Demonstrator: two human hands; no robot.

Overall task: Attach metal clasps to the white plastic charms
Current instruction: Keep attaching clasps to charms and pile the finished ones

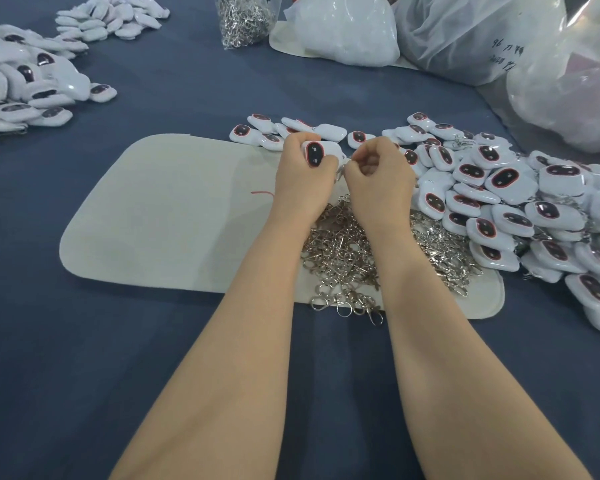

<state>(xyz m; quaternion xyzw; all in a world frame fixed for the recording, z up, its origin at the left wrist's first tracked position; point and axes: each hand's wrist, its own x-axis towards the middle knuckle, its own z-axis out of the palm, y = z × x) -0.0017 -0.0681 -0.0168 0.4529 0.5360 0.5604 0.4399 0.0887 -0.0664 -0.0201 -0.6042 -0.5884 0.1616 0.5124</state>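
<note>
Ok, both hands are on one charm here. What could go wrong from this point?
1. The clasp is barely visible, pinched between the right hand and the left hand holding the charm. It might slip from the grip and get lost in the clasp pile directly below.
2. Both wrists sit over that pile, so a forearm could drag clasps off the mat, whose near edge some already overhang.

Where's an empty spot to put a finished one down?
The left half of the pale mat, left of the left hand, is bare. So is the blue cloth between the mat and the far-left charm piles. Crowded: clasp heap under the wrists, charm pile on the right.
</note>
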